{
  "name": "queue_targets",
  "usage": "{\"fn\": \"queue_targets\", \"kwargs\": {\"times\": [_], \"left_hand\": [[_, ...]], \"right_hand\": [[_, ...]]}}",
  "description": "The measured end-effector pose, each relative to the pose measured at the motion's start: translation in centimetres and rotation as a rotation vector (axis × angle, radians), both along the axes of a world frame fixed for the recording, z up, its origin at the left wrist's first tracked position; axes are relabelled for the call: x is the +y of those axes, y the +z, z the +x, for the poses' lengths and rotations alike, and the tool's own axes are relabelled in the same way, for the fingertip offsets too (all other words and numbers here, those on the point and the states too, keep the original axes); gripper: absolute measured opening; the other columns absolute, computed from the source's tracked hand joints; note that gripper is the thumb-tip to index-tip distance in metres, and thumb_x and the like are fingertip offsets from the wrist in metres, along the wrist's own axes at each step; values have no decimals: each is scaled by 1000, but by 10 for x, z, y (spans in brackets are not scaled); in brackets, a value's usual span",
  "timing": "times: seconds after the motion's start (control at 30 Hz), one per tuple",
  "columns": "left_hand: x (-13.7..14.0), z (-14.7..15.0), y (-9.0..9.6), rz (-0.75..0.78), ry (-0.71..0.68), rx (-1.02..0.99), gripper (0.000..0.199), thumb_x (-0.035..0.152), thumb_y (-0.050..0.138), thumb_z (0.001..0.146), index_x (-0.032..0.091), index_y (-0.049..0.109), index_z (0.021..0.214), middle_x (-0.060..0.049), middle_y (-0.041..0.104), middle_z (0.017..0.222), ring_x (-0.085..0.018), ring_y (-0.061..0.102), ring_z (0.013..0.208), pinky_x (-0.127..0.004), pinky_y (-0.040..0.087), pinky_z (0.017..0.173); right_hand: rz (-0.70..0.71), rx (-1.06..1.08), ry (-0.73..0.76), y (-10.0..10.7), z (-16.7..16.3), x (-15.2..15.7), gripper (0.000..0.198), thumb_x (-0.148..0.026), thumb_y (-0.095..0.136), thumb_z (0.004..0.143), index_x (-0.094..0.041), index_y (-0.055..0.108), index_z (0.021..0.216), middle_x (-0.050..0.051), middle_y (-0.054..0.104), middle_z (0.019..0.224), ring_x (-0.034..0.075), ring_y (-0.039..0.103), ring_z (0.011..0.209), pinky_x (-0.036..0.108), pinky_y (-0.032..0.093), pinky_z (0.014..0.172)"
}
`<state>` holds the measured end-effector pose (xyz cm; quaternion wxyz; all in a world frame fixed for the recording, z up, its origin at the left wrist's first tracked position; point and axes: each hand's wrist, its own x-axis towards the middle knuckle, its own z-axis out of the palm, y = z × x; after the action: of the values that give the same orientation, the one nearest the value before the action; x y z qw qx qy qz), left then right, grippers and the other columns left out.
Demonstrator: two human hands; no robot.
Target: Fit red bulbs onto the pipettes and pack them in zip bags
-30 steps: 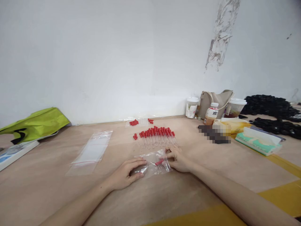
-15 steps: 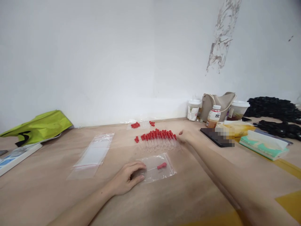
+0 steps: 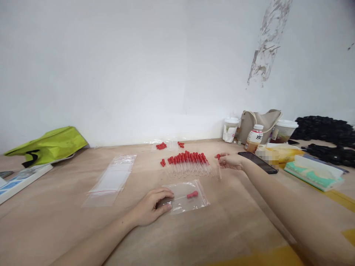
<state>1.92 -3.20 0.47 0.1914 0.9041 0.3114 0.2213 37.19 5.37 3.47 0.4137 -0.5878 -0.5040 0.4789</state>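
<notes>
A clear zip-lock bag (image 3: 183, 207) lies in front of me, with a red-bulbed dropper (image 3: 192, 194) inside it. My left hand (image 3: 154, 205) rests at the bag's left end, its thumb and fingers apart and the fingertips touching the plastic. Beyond the bag, several droppers (image 3: 191, 158) with red bulbs and clear stems lie in a row. Just right of that row, my right hand (image 3: 229, 161) is closed around another dropper (image 3: 219, 156), its red bulb at the fingertips and its thin stem pointing down toward the table.
Flat empty zip bags (image 3: 112, 181) lie to the left. Loose red bulbs (image 3: 161, 146) sit on plastic near the wall. Rightward are a phone (image 3: 256, 162), a bottle (image 3: 254, 139), lidded cups (image 3: 231, 129), a handbag (image 3: 260, 120) and a tissue pack (image 3: 313, 173). A yellow-green bag (image 3: 55, 144) stands far left.
My right hand has moved slightly right, away from the row's right end, and a dropper now shows in its fingers. My left hand stays at the bag.
</notes>
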Motion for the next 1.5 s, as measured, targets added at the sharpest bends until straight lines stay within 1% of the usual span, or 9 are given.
{"fn": "queue_targets", "kwargs": {"times": [0.07,0.13,0.33,0.5,0.67,0.83,1.17,1.33,1.5], "left_hand": [[0,0,0,-2,-5,-4,26,28,49,82,23,55,107,-4,56,110,-18,50,102,-32,39,90],[1,0,-1,-2,-5,-7,26,28,48,82,23,56,107,-4,56,110,-18,50,101,-32,40,89],[1,1,-1,18,-5,-2,27,30,48,82,23,56,107,-5,57,109,-19,51,101,-34,39,90],[1,1,0,19,11,10,28,30,48,82,23,55,109,-5,57,110,-19,50,102,-35,39,90],[0,1,2,18,21,28,29,30,48,82,24,54,110,-4,57,111,-19,50,102,-33,40,89],[-1,1,2,26,27,29,30,30,48,82,24,54,110,-4,57,111,-19,50,103,-35,39,91],[-2,2,2,32,40,43,32,31,49,82,25,51,113,-3,55,113,-18,50,102,-33,39,90],[-2,2,3,22,36,38,33,32,49,81,24,51,113,-4,56,112,-19,50,101,-35,39,89],[-1,2,3,10,35,39,33,32,49,81,24,51,113,-5,55,113,-20,50,102,-35,39,90]], "right_hand": [[-14,137,161,2,-5,-22,32,-7,60,57,-18,52,86,-2,53,62,12,57,59,26,49,60],[71,284,180,-3,-16,-39,42,-8,61,57,-23,48,94,-5,51,64,12,58,62,27,50,62],[313,433,-250,-47,-51,-56,35,-13,61,57,-24,43,86,-6,46,65,9,55,61,24,52,62],[266,555,-274,-58,-68,-65,35,-16,64,58,-24,42,84,-6,47,69,9,54,64,26,52,68],[212,559,-118,-55,-80,-77,39,-19,69,56,-23,47,88,-5,45,70,8,53,63,27,52,69],[238,472,-112,-56,-80,-81,39,-26,71,54,-21,49,86,-4,48,71,9,53,63,26,51,66],[417,-179,155,-53,-78,-86,21,-32,59,67,-16,65,80,2,62,68,12,52,60,25,43,56],[437,-172,124,-58,-83,-85,21,-28,62,64,-15,58,81,2,62,69,12,53,58,22,42,53],[476,-205,282,-55,-88,-86,18,-32,55,72,-17,64,71,2,63,68,14,55,63,24,42,59]]}}
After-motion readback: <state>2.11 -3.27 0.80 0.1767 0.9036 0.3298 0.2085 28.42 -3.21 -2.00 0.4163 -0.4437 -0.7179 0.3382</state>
